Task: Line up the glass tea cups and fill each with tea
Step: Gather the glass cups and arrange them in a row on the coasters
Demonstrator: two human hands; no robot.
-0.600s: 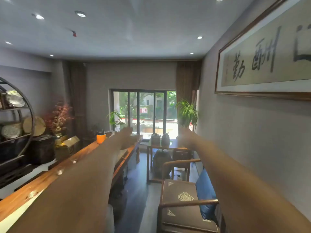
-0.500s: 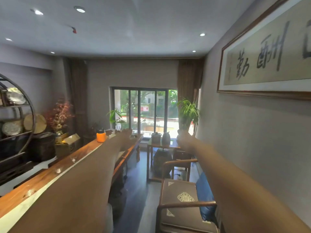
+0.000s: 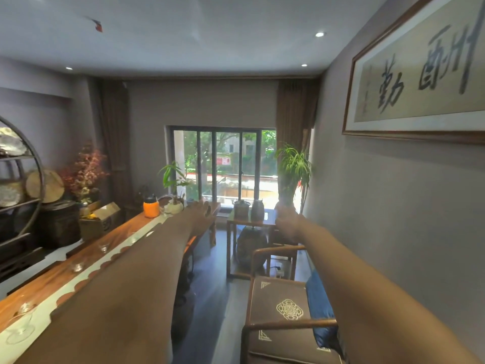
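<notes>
Your long wooden table runs along the left toward the window, a pale runner with a scalloped edge laid lengthwise on it. Small glass cups sit spaced along the runner: one near you, one farther on, another beyond it. At the far end stand an orange pot with a dark lid and a small potted plant just beside it; other items there are too blurred to tell
</notes>
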